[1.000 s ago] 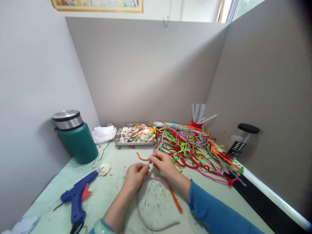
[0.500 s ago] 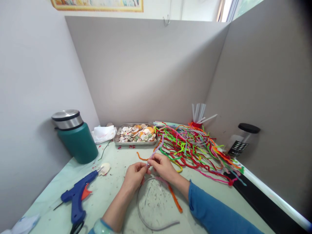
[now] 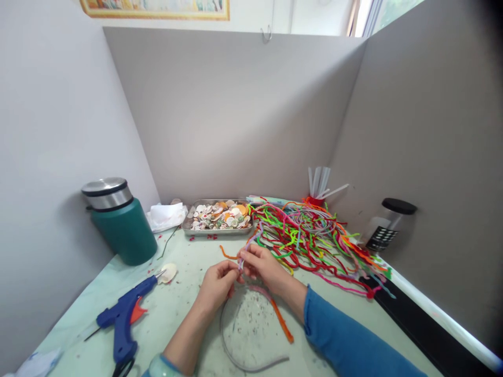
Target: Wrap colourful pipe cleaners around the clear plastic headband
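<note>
My left hand (image 3: 220, 283) is closed, thumb and fingers pinching a thin grey headband (image 3: 251, 369) near its top. My right hand (image 3: 262, 266) pinches a lilac pipe cleaner (image 3: 252, 239) close to the left fingertips, where the two meet. The pipe cleaner's free end points up and away from me. One arm of the headband is bare grey; the other is wrapped in pink and then orange pipe cleaner (image 3: 282, 320). My fingers partly hide the spot where the lilac strand meets the band.
Behind my hands are a metal tray (image 3: 217, 232) of shells and a heap of coloured pipe cleaners (image 3: 298, 235). On the left stand a green bottle (image 3: 124, 230) and a blue glue gun (image 3: 124, 314), its nozzle by a shell (image 3: 168, 273). A black-lidded jar (image 3: 387, 225) is at right.
My right hand has shifted slightly, and the lilac strand's free end now sits lower and bends more. Both hands remain pinched together at the headband.
</note>
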The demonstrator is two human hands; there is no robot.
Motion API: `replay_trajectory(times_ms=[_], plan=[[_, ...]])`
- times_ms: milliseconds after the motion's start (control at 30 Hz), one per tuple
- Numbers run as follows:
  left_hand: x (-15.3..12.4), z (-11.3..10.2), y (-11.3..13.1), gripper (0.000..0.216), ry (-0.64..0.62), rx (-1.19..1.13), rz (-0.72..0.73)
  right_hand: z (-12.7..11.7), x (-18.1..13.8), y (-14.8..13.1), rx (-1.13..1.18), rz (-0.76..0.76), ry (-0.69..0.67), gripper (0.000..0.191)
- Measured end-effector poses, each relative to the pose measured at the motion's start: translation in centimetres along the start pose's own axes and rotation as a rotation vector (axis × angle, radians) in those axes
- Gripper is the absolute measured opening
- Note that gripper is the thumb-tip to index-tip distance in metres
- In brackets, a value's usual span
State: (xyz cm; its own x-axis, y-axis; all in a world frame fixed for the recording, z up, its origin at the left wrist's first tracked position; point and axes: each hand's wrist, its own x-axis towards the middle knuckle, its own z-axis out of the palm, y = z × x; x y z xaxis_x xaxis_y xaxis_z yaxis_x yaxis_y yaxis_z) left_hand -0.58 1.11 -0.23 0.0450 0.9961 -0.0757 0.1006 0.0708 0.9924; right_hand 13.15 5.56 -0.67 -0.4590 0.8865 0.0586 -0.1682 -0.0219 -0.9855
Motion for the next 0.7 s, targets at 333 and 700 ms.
replay_trajectory(times_ms=[333,700], plan=[[0.4,-1.3,0.2,0.054,0.094,-0.110,-0.045,0.8,-1.4,-1.1,-0.154,0.188,-0.396,0.026],[-0.3,-1.1,0.5,0.043,-0.063,-0.347,-0.075,0.7,-1.5,-2.0,-0.280,0.084,-0.334,0.039]])
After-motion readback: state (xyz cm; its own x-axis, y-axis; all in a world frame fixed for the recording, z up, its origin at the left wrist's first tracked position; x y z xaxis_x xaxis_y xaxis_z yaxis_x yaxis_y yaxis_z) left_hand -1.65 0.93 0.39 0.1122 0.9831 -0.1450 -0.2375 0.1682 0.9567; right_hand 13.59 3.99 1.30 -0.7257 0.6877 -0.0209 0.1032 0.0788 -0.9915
